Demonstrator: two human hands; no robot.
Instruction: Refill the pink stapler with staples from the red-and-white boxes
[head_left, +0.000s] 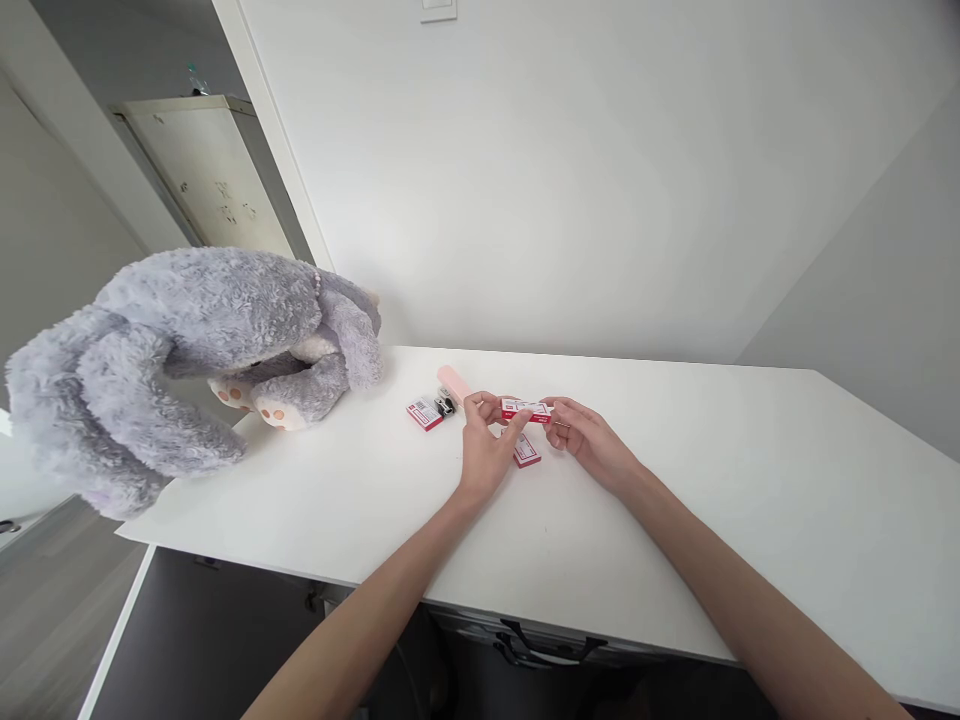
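A small red-and-white cardboard box (527,411) is held just above the table between both hands. My left hand (491,445) is closed round its left part, with the thumb along the near side. My right hand (592,440) pinches at the right end of the box, where the fingertips partly hide it. Below them, a second red-and-white box (527,452) lies flat on the table, partly covered by my left hand. Left of my hands lies a third such box (425,413). Beside it is what looks like a pink stapler (453,383), with a dark metal part (445,402) at its near end.
A big grey plush toy (225,310) with long floppy limbs takes up the left end of the white table (675,480). A plain wall (562,200) rises behind the table. Under the front edge is a dark bag or case with a handle (551,655).
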